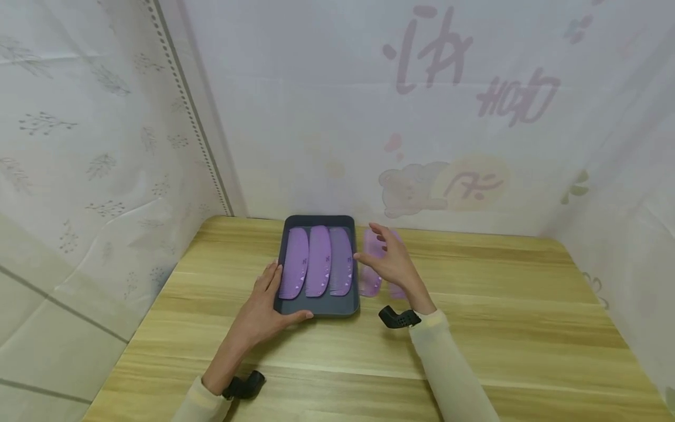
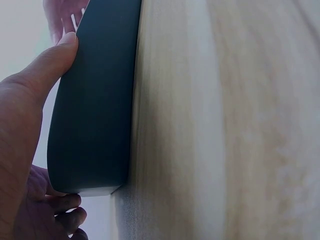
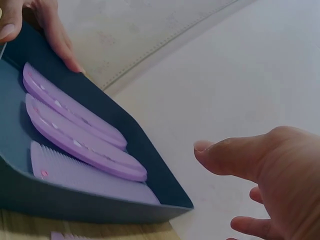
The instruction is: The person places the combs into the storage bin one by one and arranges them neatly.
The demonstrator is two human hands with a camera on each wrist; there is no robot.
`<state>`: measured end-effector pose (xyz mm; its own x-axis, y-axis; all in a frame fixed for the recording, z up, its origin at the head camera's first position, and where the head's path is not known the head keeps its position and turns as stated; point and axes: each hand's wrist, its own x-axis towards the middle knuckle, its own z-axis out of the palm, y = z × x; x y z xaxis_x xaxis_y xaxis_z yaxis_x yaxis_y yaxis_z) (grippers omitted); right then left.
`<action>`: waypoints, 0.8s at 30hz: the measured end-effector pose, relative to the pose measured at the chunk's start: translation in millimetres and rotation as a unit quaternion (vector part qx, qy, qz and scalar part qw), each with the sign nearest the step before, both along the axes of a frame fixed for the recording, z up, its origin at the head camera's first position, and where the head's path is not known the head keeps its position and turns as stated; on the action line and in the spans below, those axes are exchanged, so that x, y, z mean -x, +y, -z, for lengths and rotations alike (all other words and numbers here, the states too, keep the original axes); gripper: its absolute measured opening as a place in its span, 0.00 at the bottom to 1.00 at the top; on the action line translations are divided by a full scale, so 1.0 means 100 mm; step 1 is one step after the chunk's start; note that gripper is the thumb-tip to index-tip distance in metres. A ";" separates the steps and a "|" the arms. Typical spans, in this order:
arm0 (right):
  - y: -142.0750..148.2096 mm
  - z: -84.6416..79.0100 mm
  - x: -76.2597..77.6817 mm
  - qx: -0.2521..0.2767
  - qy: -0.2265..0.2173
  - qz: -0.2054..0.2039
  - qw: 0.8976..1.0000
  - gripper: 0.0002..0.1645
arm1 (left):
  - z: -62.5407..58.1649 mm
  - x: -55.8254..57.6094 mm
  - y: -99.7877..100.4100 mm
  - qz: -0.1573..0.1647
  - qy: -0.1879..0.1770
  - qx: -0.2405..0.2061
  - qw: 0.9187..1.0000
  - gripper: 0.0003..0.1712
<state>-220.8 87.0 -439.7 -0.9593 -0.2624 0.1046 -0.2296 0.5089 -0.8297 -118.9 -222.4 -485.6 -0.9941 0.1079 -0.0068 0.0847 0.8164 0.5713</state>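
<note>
A dark blue-grey tray [image 1: 319,308] lies on the table with three purple combs side by side in it: the left comb [image 1: 294,264], the middle comb [image 1: 319,261] and the right comb [image 1: 341,261]. In the right wrist view the left and middle combs [image 3: 85,137] look thicker than the right one [image 3: 95,180]. My left hand [image 1: 261,316] holds the tray's near left corner, thumb at the near rim and fingers along the left wall. Above two more combs [image 1: 371,281] right of the tray, my right hand [image 1: 392,264] has its fingers spread, holding nothing and partly hiding them.
The wooden table [image 1: 501,316] extends to both sides and towards me. Behind it hangs a printed cloth [image 1: 316,105], close to the tray's far end. Black wrist cameras sit on both wrists, the right one [image 1: 399,318] low over the table.
</note>
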 end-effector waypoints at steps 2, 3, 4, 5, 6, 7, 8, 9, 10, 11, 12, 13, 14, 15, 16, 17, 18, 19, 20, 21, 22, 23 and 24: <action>0.04 0.01 0.00 -0.001 0.005 0.008 1.000 0.54 | -0.01 0.00 0.00 -0.001 0.000 0.000 1.000 0.80; 0.06 0.02 0.01 -0.002 0.006 0.012 1.000 0.54 | -0.01 0.00 0.00 -0.001 0.000 0.000 1.000 0.80; 0.08 0.03 0.01 -0.004 0.007 0.016 1.000 0.54 | -0.01 0.00 0.00 -0.002 -0.002 -0.001 1.000 0.80; 0.10 0.04 0.01 -0.006 0.006 0.021 1.000 0.54 | -0.01 0.00 0.00 -0.002 -0.003 -0.002 1.000 0.80; 0.13 0.05 0.01 -0.008 0.002 0.027 1.000 0.54 | -0.01 0.00 0.00 -0.003 -0.003 -0.002 1.000 0.80; 0.15 0.06 0.01 -0.009 -0.003 0.031 0.999 0.55 | -0.02 0.00 0.00 -0.003 -0.004 -0.002 1.000 0.80; 0.17 0.07 0.01 -0.008 -0.007 0.036 0.999 0.55 | -0.02 -0.01 0.00 -0.003 -0.005 -0.003 1.000 0.80; 0.19 0.07 0.01 -0.006 -0.011 0.039 0.999 0.55 | -0.02 0.00 0.00 -0.003 -0.005 -0.004 1.000 0.80; 0.21 0.08 0.01 -0.003 -0.016 0.043 0.999 0.56 | -0.02 0.00 0.00 -0.002 -0.005 -0.003 1.000 0.80; 0.22 0.08 0.01 -0.001 -0.020 0.047 0.999 0.56 | -0.02 0.00 0.00 -0.002 -0.006 -0.003 1.000 0.80; 0.24 0.09 0.01 -0.001 -0.022 0.049 0.999 0.56 | -0.02 0.00 0.00 -0.002 -0.006 -0.003 1.000 0.80; 0.26 0.09 0.02 -0.001 -0.026 0.051 0.998 0.57 | -0.02 0.00 0.00 -0.002 -0.007 -0.004 1.000 0.80; 0.27 0.09 0.02 0.000 -0.028 0.052 0.998 0.57 | -0.02 0.00 0.00 -0.002 -0.007 -0.004 1.000 0.81; 0.28 0.09 0.02 0.000 -0.030 0.053 0.998 0.58 | -0.02 0.00 0.00 -0.001 -0.008 -0.003 1.000 0.81; 0.30 0.09 0.03 -0.001 -0.032 0.054 0.998 0.58 | -0.02 0.00 0.00 -0.002 -0.009 -0.002 1.000 0.81; 0.31 0.09 0.03 0.000 -0.034 0.053 0.998 0.58 | -0.01 0.00 0.00 -0.003 -0.010 -0.003 1.000 0.81; 0.33 0.09 0.04 -0.001 -0.037 0.053 0.998 0.58 | -0.01 0.00 0.00 -0.003 -0.009 -0.004 1.000 0.81; 0.34 0.09 0.04 -0.001 -0.039 0.053 0.998 0.59 | -0.01 0.00 0.00 -0.003 -0.009 -0.005 1.000 0.81; 0.35 0.09 0.05 0.000 -0.040 0.054 0.998 0.59 | -0.01 0.00 0.00 -0.003 -0.008 -0.006 1.000 0.81; 0.37 0.09 0.05 -0.001 -0.040 0.055 0.998 0.59 | -0.01 0.00 0.00 -0.002 -0.008 -0.006 1.000 0.81; 0.39 0.10 0.05 -0.002 -0.040 0.055 0.998 0.59 | -0.01 0.00 0.00 -0.002 -0.006 -0.007 1.000 0.81; 0.41 0.10 0.06 -0.001 -0.042 0.056 0.998 0.59 | -0.01 -0.01 0.00 -0.002 -0.006 -0.007 1.000 0.81; 0.42 0.11 0.06 -0.001 -0.043 0.057 0.997 0.59 | -0.01 -0.01 0.00 -0.002 -0.005 -0.008 1.000 0.80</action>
<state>-226.8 129.4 -450.5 -0.9882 -0.1520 0.0198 -0.0982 0.5283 -0.8434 -118.3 -222.2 -484.6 -0.9945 0.1040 -0.0156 0.0753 0.8078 0.5846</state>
